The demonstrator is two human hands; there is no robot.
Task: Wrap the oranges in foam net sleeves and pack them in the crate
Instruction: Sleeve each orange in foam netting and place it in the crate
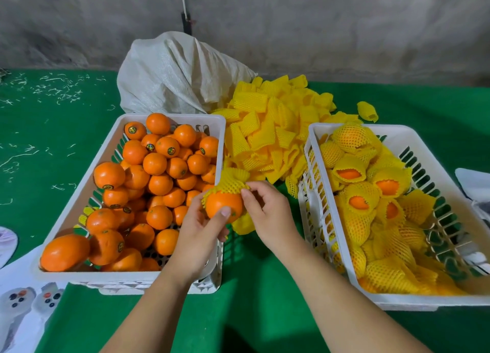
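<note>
The person stands at a table covered in green cloth (53, 130), both forearms reaching forward over it. The left hand (197, 236) grips an orange (224, 205) from below and the side, thumb laid across its near face and fingers curled behind it. A yellow foam net sleeve (230, 181) sits over the far half of this orange, its loose end bunched beyond the fruit; the near half remains bare. The right hand (267, 212) pinches the sleeve's edge at the orange's right side, fingers curled on the net. The orange is held in the air between the two crates, just above the near right corner of the left crate (79, 193). That white slotted crate is heaped with unwrapped oranges (156, 164), several bearing round stickers. The right crate (429, 172), also white and slotted, holds sleeved oranges (360, 193), some with orange peel showing through open sleeve ends. Between and behind the crates lies a pile of empty sleeves (267, 124), touching both crates. A white woven sack (175, 74) slumps behind the left crate, against the grey wall (344, 34). Pale shavings (58, 87) are scattered on the cloth at far left.
</note>
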